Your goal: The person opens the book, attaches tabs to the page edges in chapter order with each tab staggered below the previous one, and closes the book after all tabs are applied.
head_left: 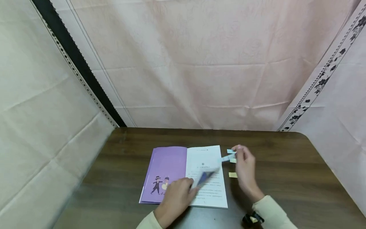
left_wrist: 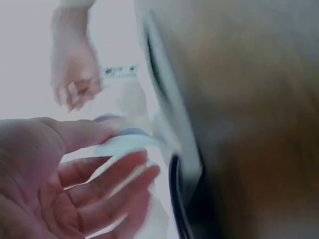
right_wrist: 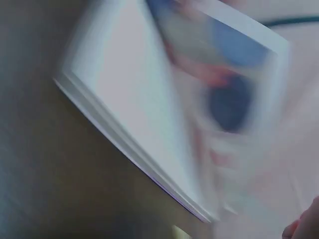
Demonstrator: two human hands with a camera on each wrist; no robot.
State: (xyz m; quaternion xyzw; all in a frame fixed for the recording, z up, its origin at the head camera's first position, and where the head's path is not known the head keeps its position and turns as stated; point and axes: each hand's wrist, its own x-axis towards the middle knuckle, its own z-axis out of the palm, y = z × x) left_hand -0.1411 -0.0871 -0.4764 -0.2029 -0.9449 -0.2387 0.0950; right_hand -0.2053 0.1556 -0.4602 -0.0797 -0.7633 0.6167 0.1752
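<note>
An open book (head_left: 205, 190) lies on the table, a purple page with two cartoon figures on its left side and printed text on its right. My left hand (head_left: 178, 192) is at its lower middle and pinches a raised, blurred page (head_left: 206, 176) between thumb and fingers. That page shows a coloured picture (right_wrist: 232, 102) in the right wrist view. Beyond the book's right edge, my right hand (head_left: 246, 167) has curled fingers pinching a pale blue strip (head_left: 227, 157), which reaches to the page's upper corner. Its fingertips (right_wrist: 304, 221) barely show in the right wrist view.
Small sticky tabs, pale blue (head_left: 230, 151), pale green (head_left: 233, 160) and yellow (head_left: 233, 175), lie on the table right of the book. The brown wooden table (head_left: 120, 181) has pale curtains (head_left: 200, 79) behind and at both sides. A dark band circles the right wrist.
</note>
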